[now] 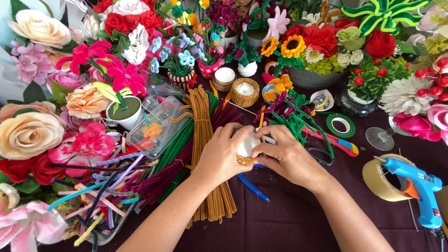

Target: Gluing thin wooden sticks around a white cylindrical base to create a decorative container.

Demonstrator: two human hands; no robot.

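Note:
Both of my hands close around a small woven basket pot (pixel 246 159) with a white foam filling (pixel 247 143), held just above the dark maroon tablecloth (pixel 289 219). My left hand (pixel 223 156) cups its left side, fingers curled over the rim. My right hand (pixel 287 156) grips the right side, thumb pressing on the white top. A blue tool handle (pixel 252 186) lies under my hands. Bundles of tan pipe cleaners (pixel 205 140), green ones (pixel 175 147) and maroon ones (pixel 161 179) lie to the left.
Artificial flowers (pixel 84 100) crowd the left and back. A second woven pot (pixel 245 92) stands behind. Green floral tape (pixel 340 125), a red and blue cutter (pixel 333 140), scissors (pixel 319 156), a tape roll (pixel 382 179) and a blue glue gun (pixel 417 186) sit to the right.

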